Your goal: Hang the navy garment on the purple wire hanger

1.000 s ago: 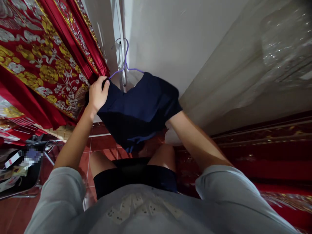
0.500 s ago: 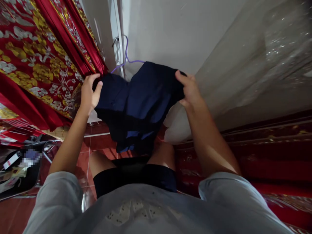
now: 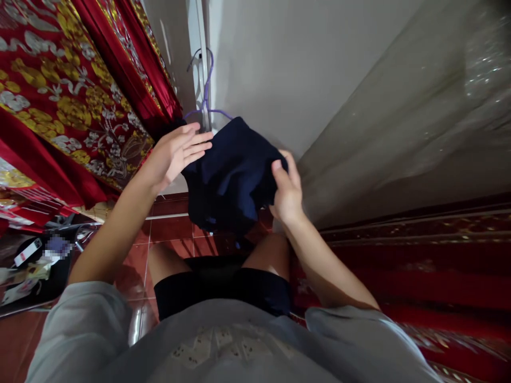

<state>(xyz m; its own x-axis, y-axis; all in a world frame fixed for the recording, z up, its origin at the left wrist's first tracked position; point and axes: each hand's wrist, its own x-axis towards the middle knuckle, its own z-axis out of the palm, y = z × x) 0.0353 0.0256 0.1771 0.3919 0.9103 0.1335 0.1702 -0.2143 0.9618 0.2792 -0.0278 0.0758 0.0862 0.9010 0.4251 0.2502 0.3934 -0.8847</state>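
Dark navy cloth garment (image 3: 229, 175) hangs bunched on thin purple wire hanger (image 3: 206, 101) at frame centre; right hand (image 3: 285, 189) pinches its edge; left hand (image 3: 178, 151) rests flat, fingers spread, gripping nothing; smoothing appears unfinished.

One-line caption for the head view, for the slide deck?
Right hand grips a dark blue garment hung on a purple hanger; left hand lies open against its side, beside a red-and-gold curtain.
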